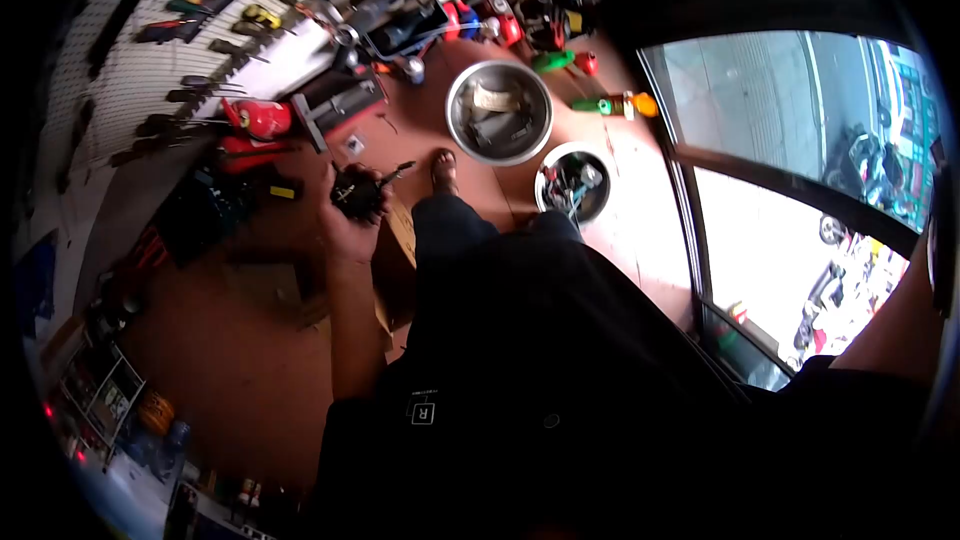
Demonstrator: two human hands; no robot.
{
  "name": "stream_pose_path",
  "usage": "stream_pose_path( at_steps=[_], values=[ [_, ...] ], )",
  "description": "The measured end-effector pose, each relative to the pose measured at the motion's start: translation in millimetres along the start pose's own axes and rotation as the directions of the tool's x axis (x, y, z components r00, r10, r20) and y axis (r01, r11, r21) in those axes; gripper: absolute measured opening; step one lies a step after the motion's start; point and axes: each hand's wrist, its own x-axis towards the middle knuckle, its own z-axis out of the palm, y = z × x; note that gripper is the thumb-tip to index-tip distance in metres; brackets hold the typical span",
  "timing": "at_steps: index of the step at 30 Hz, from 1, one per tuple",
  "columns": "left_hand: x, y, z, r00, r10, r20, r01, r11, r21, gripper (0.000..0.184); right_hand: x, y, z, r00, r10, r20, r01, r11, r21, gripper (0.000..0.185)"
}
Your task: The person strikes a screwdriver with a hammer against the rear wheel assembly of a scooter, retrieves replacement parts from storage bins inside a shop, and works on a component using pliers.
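Observation:
My left hand [350, 230] is raised at the left of centre, its fingers curled around a black mechanical part [358, 193]. A thin dark stem sticks out of that part to the upper right; its exact kind is not clear. Near that hand is a small yellow piece [283, 192] among dark items. My right forearm [893, 320] reaches up along the right edge, and the hand itself lies beyond the view. Ahead of my feet stand a large metal basin [455, 130] with pieces in it and a smaller white-rimmed bucket [543, 202] holding tools or parts.
A pegboard [190, 65] with hanging tools lines the left. Below it are a red machine [262, 118] and a grey-and-red toolbox [345, 110]. Several bottles, including an orange-and-green one [605, 105], stand by the basin. Glass doors [760, 110] are on the right.

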Motion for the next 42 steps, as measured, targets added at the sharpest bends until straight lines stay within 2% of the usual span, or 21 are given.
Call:
stream_pose_path(
  at_steps=[4,8,16,30,42],
  values=[
    [7,2,-10,0.987,-0.134,-0.094,0.131,0.991,-0.03,0.041,-127,11,46,0.906,0.232,0.353,-0.232,0.972,-0.045,0.032],
    [11,2,-9,0.98,-0.151,-0.133,0.151,0.988,-0.009,0.042,-196,6,65,0.806,0.355,0.473,-0.326,0.934,-0.145,0.032],
    [22,3,8,0.984,-0.172,-0.037,0.172,0.985,-0.001,0.041,-208,7,76,0.783,0.386,0.487,-0.315,0.922,-0.225,0.031],
    [-9,0,-39,0.982,-0.158,-0.104,0.155,0.987,-0.042,0.041,-196,5,81,0.783,0.383,0.49,-0.279,0.92,-0.274,0.029],
    [-7,-15,-28,0.975,-0.199,-0.097,0.204,0.978,0.036,0.039,-189,6,74,0.828,0.353,0.435,-0.266,0.931,-0.249,0.027]
  ],
)
